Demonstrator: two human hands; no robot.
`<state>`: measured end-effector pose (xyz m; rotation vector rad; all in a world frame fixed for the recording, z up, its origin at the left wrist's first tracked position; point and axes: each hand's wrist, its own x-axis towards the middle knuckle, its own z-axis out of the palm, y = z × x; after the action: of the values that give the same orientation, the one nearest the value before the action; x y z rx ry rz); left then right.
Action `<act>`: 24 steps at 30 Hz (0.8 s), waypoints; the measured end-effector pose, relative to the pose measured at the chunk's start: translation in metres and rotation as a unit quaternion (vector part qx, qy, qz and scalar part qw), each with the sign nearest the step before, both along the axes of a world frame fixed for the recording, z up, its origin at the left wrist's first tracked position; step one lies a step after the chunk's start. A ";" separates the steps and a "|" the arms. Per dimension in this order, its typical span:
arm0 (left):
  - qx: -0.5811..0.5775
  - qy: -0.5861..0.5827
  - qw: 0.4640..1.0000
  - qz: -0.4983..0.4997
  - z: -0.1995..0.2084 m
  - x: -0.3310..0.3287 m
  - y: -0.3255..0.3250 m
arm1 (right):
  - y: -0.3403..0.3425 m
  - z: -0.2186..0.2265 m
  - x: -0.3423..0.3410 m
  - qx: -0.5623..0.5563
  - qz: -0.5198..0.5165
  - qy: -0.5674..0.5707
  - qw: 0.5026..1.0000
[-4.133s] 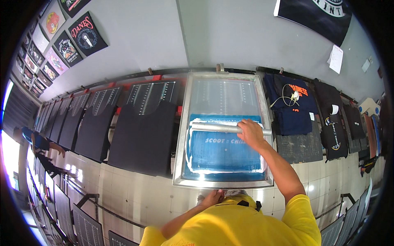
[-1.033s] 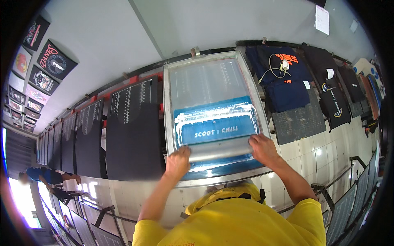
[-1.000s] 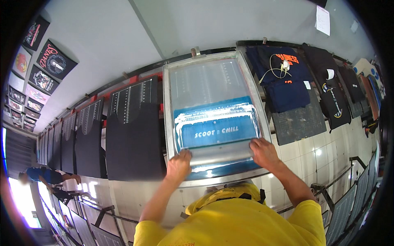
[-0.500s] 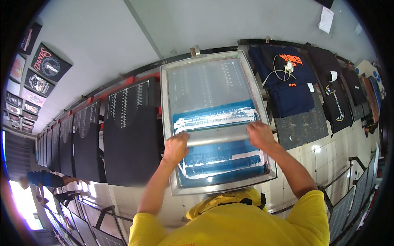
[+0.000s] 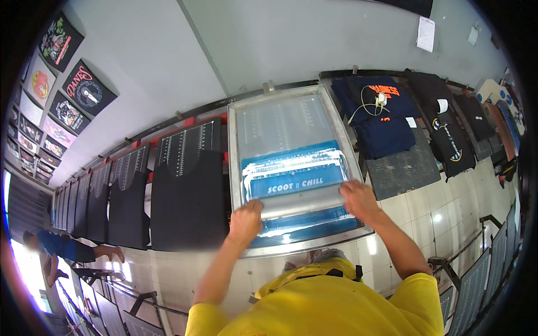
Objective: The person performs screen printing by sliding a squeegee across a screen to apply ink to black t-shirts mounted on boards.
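Observation:
A metal-framed printing screen (image 5: 330, 101) lies over a work board, its mesh grey at the far part and blue nearer me. Across the blue part rests a wide silvery squeegee (image 5: 302, 203). My left hand (image 5: 245, 221) is closed round its left end, and my right hand (image 5: 358, 200) grips the right end. White ink (image 5: 297, 162) forms a streaky band beyond the squeegee, with more smears on the near side. Pale lettering (image 5: 294, 186) shows in the blue mesh between the far ink band and the squeegee. Whatever lies beneath the screen is mostly hidden.
Dark shirts on boards (image 5: 188, 196) run in a row to the left. Folded navy shirts (image 5: 386, 134) with a cable on top (image 5: 381, 99) lie at right, beside black garments (image 5: 448, 140). Another person (image 5: 61, 246) is at far left. Racks (image 5: 471, 285) stand at lower right.
Both hands have drawn the squeegee toward me over the blue mesh, uncovering the pale lettering behind it. The view has also shifted slightly.

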<state>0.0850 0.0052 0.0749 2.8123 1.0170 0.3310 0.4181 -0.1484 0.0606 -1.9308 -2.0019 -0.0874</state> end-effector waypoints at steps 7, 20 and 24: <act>0.025 -0.036 0.999 -0.012 -0.030 -0.033 -0.082 | -0.079 -0.030 -0.038 0.003 -0.002 0.007 1.000; -0.049 0.043 0.998 -0.016 -0.046 -0.048 -0.121 | -0.114 -0.035 -0.061 -0.091 -0.010 0.064 0.994; -0.078 -0.072 0.994 -0.014 -0.028 -0.063 -0.110 | -0.118 -0.046 -0.044 0.018 -0.034 0.098 0.994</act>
<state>0.0222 -0.1048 0.0471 2.6188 0.9292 0.4234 0.3744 -0.2666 0.0148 -1.9054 -1.7974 0.0482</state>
